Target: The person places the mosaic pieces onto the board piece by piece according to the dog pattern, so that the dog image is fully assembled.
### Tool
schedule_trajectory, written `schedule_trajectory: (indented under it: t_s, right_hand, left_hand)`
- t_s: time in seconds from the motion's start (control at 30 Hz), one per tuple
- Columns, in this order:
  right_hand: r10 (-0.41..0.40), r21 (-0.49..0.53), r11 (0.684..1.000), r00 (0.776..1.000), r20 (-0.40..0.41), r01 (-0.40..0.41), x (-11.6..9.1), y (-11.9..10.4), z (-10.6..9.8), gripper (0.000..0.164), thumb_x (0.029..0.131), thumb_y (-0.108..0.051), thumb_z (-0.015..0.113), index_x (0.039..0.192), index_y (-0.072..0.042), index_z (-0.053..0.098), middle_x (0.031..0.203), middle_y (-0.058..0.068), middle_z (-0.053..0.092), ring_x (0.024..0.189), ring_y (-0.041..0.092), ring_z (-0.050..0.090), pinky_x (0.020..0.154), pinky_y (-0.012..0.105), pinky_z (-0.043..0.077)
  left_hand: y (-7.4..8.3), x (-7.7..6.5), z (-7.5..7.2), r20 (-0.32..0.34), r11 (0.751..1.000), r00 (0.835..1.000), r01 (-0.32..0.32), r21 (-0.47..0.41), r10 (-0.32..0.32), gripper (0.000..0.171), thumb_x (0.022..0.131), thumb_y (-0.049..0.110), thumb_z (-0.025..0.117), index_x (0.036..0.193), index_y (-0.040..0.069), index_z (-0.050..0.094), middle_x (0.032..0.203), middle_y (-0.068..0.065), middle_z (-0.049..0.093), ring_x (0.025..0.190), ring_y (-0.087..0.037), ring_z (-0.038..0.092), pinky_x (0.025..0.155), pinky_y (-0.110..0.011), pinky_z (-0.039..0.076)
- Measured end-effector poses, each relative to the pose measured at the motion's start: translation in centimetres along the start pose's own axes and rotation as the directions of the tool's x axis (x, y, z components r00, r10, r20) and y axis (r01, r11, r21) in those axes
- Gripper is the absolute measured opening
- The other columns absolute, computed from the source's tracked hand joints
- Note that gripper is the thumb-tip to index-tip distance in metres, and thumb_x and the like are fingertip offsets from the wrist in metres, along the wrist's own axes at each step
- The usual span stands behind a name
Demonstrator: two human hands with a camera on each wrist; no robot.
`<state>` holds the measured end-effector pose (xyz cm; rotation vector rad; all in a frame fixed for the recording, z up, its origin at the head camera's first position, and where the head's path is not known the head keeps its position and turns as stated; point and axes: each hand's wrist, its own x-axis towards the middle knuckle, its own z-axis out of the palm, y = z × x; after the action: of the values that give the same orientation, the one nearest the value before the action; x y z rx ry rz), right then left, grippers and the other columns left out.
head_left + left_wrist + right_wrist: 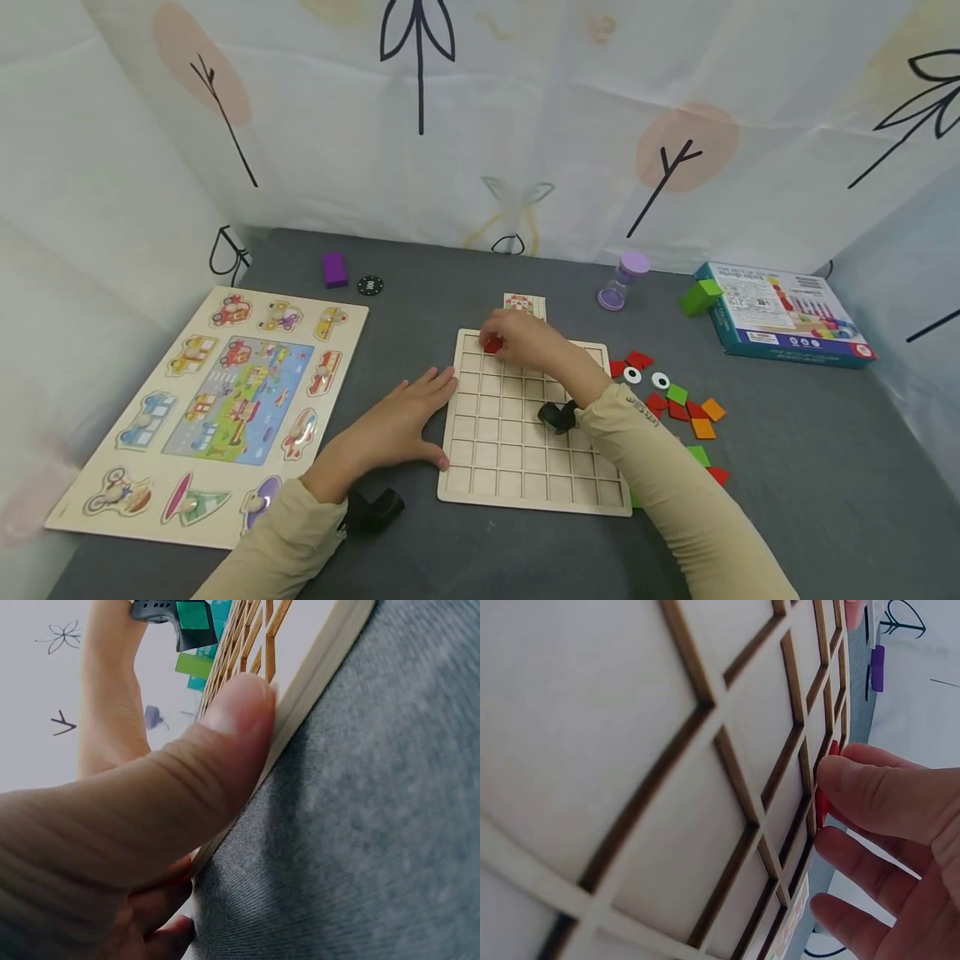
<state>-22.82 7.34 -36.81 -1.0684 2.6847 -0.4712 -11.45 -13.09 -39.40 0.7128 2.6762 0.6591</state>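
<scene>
A pale wooden grid board [502, 482] lies on the dark table. My right hand [534, 340] pinches a small red square tile [492, 344] at the board's far left corner. In the right wrist view the red tile [823, 810] shows between thumb and fingers, right at the grid's raised strips. Along the board's left edge rests my left hand [393, 429], its fingers spread. The left thumb [236, 724] touches the board's side, close to the near corner. Behind the right hand, partly covered, is a small patterned card [534, 305].
Loose red, orange and green tiles [703, 428] and two white-and-black discs [660, 381] lie right of the board. Further back stand an hourglass [617, 287], a green block [701, 297] and a box [787, 312]. A knob puzzle [150, 479], purple block [334, 270] and black chip [371, 285] are left.
</scene>
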Motion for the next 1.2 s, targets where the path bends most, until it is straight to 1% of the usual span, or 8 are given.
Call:
schedule_trajectory:
  t_s: [0.1, 0.2, 0.27, 0.4, 0.6, 0.8, 1.07, 1.2]
  right_hand:
    - [-0.011, 0.026, 1.000, 0.999, -0.040, 0.012, -0.6, 0.5, -0.3, 0.019, 0.079, -0.003, 0.062, 0.096, -0.010, 0.065, 0.097, 0.003, 0.059, 0.088, 0.016, 0.055, 0.077, 0.029, 0.045]
    - [-0.003, 0.065, 0.998, 0.994, -0.105, 0.010, -2.3, 1.5, -1.2, 0.020, 0.080, -0.005, 0.063, 0.100, -0.010, 0.064, 0.101, 0.003, 0.059, 0.089, 0.019, 0.055, 0.076, 0.032, 0.046]
    - [0.014, 0.092, 0.996, 0.987, -0.160, 0.000, -4.0, 2.5, -2.0, 0.022, 0.080, -0.006, 0.064, 0.102, -0.008, 0.064, 0.102, 0.005, 0.059, 0.090, 0.022, 0.055, 0.076, 0.035, 0.045]
    - [0.121, 0.119, 0.988, 0.963, -0.240, -0.094, -8.3, 4.9, -3.4, 0.028, 0.078, -0.006, 0.066, 0.106, -0.004, 0.061, 0.105, 0.010, 0.058, 0.092, 0.028, 0.053, 0.077, 0.041, 0.045]
    - [0.314, 0.139, 0.947, 0.923, -0.223, -0.289, -13.8, 8.1, -3.4, 0.032, 0.082, -0.007, 0.062, 0.113, -0.001, 0.057, 0.110, 0.016, 0.055, 0.096, 0.032, 0.051, 0.079, 0.046, 0.045]
    - [0.406, 0.129, 0.913, 0.890, -0.209, -0.386, -16.8, 9.7, -2.3, 0.030, 0.082, -0.008, 0.062, 0.112, -0.003, 0.059, 0.107, 0.015, 0.056, 0.092, 0.030, 0.051, 0.079, 0.047, 0.045]
    - [0.353, 0.121, 0.935, 0.914, -0.202, -0.334, -17.7, 9.3, -0.9, 0.023, 0.080, -0.011, 0.065, 0.103, -0.008, 0.065, 0.091, 0.009, 0.056, 0.080, 0.022, 0.051, 0.070, 0.037, 0.046]
    - [0.338, 0.133, 0.939, 0.919, -0.205, -0.316, -18.0, 9.1, -1.1, 0.023, 0.080, -0.012, 0.065, 0.102, -0.008, 0.066, 0.091, 0.008, 0.057, 0.081, 0.022, 0.051, 0.071, 0.038, 0.046]
  left_hand:
    - [0.1, 0.1, 0.1, -0.004, 1.000, 1.000, -0.002, 0.006, 0.002, 0.103, 0.058, 0.040, 0.079, 0.140, 0.007, 0.026, 0.148, -0.004, 0.018, 0.136, -0.023, 0.011, 0.106, -0.052, 0.014]
    - [0.2, 0.2, 0.2, -0.004, 1.000, 1.000, 0.003, 0.008, -0.003, 0.103, 0.058, 0.040, 0.079, 0.140, 0.008, 0.026, 0.147, -0.004, 0.018, 0.136, -0.023, 0.012, 0.106, -0.051, 0.014]
    - [0.3, 0.3, 0.3, -0.003, 1.000, 1.000, 0.007, 0.006, -0.007, 0.102, 0.059, 0.039, 0.079, 0.140, 0.008, 0.026, 0.147, -0.003, 0.018, 0.136, -0.023, 0.012, 0.106, -0.051, 0.014]
    - [0.4, 0.3, 0.2, -0.001, 1.000, 1.000, 0.013, 0.010, -0.013, 0.102, 0.059, 0.038, 0.079, 0.140, 0.008, 0.026, 0.147, -0.003, 0.019, 0.136, -0.023, 0.012, 0.106, -0.051, 0.014]
    - [0.2, 0.4, 0.1, -0.002, 1.000, 1.000, 0.013, 0.019, -0.013, 0.102, 0.058, 0.038, 0.079, 0.140, 0.008, 0.027, 0.147, -0.004, 0.019, 0.136, -0.023, 0.012, 0.106, -0.051, 0.014]
    - [-0.1, 0.3, 0.3, -0.010, 1.000, 1.000, 0.009, 0.012, -0.009, 0.101, 0.058, 0.038, 0.079, 0.140, 0.007, 0.028, 0.147, -0.005, 0.019, 0.136, -0.024, 0.012, 0.106, -0.052, 0.014]
    - [-0.2, 0.1, 0.4, -0.026, 1.000, 1.000, -0.006, 0.003, 0.006, 0.102, 0.058, 0.038, 0.080, 0.140, 0.007, 0.028, 0.147, -0.005, 0.019, 0.136, -0.025, 0.012, 0.105, -0.052, 0.015]
    - [-0.3, 0.1, 0.4, -0.030, 1.000, 0.999, -0.017, -0.001, 0.017, 0.102, 0.058, 0.038, 0.079, 0.140, 0.007, 0.027, 0.147, -0.005, 0.018, 0.136, -0.025, 0.012, 0.105, -0.052, 0.014]
